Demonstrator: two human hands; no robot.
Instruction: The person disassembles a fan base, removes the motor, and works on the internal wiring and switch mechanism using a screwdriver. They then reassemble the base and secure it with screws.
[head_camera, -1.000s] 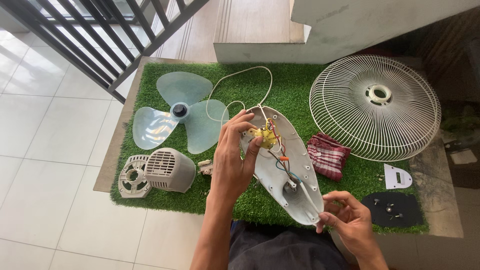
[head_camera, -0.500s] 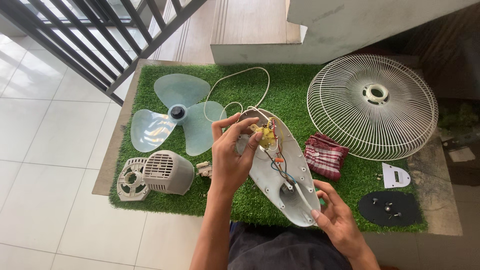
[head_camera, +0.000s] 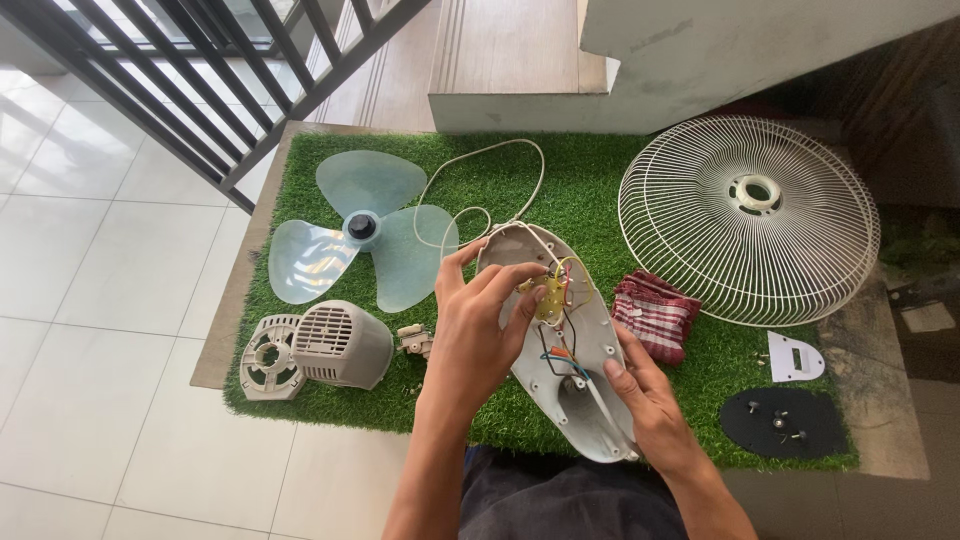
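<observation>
At frame centre the left hand (head_camera: 478, 325) pinches the yellow switch (head_camera: 549, 302) inside the white fan housing (head_camera: 570, 390), whose lower edge the right hand (head_camera: 648, 405) clasps, bare grass mat (head_camera: 560, 190) open above.

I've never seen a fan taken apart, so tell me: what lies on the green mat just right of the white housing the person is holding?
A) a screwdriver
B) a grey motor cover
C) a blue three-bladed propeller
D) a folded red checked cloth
D: the folded red checked cloth lies on the green mat right beside the white housing, below the round wire grille.
</observation>
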